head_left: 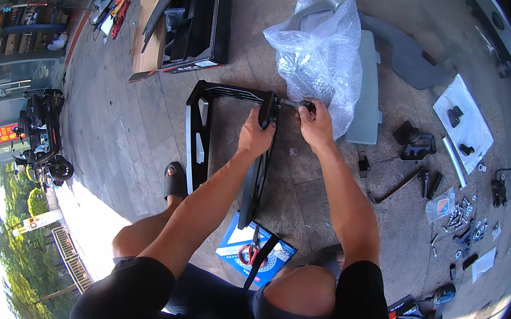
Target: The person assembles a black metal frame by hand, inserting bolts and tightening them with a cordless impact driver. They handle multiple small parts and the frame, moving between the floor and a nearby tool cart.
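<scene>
Knees [302, 289] and black sleeves [124, 290] nearest, person low to the pavement [305, 172]. U-shaped black frame [238, 92] ahead, crossbar on the far side, legs running back toward the person; right leg's near end overlaps the blue box's [231, 255] far edge, contact unclear.

Left hand [256, 135]: fingers closed round the right leg, just below the far right corner. Right hand [317, 127]: thumb and fingers pinched tight on a small dark tool [306, 106], thin shaft pointing at that corner; can't tell if the tip is seated.

Probably working the corner joint. Best done with shaft kept in line with its hole, leg gripped firmly against twisting, light turns first, force only once it bites.

In the way: bubble wrap [323, 53] heaped right by the right hand, could snag it. Scissors [250, 251] mid-box, near the leg end; strap [261, 262] across the box's right half.

Around: open carton [220, 28] beyond the crossbar; grey plate [366, 103] beside the wrap. Pavement's right side: white sheet [473, 126] with black parts [454, 115] near its left edge, silver tube [455, 162] at its lower corner, bent bar [397, 186], loose bolts [460, 213], drill [443, 296] lowest.
</scene>
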A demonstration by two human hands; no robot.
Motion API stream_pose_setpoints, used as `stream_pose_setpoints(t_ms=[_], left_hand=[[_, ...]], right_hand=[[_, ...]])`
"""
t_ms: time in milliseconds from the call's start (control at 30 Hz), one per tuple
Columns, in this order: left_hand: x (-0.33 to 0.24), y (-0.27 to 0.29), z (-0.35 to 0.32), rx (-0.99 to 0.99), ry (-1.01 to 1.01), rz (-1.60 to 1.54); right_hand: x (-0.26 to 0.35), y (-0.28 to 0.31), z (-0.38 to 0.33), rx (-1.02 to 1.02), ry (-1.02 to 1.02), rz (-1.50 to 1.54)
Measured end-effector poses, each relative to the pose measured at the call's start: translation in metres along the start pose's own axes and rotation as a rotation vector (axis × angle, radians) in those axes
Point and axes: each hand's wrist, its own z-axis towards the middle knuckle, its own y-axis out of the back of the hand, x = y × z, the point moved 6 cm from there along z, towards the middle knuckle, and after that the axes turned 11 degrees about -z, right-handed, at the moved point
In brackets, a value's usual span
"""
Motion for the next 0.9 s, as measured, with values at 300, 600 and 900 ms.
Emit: stream_pose_setpoints(t_ms=[300, 600, 900], left_hand=[[-0.005, 0.000, -0.004, 0.007, -0.036, -0.078], [-0.008, 0.001, -0.003, 0.021, -0.056, -0.128], [-0.001, 0.003, -0.004, -0.002, -0.079, 0.032]], right_hand=[[-0.028, -0.018, 0.000, -0.018, -0.068, 0.255], [-0.018, -0.007, 0.009, 0.130, 0.161, 0.130], [-0.025, -0.016, 0.016, 0.084, 0.052, 0.221]])
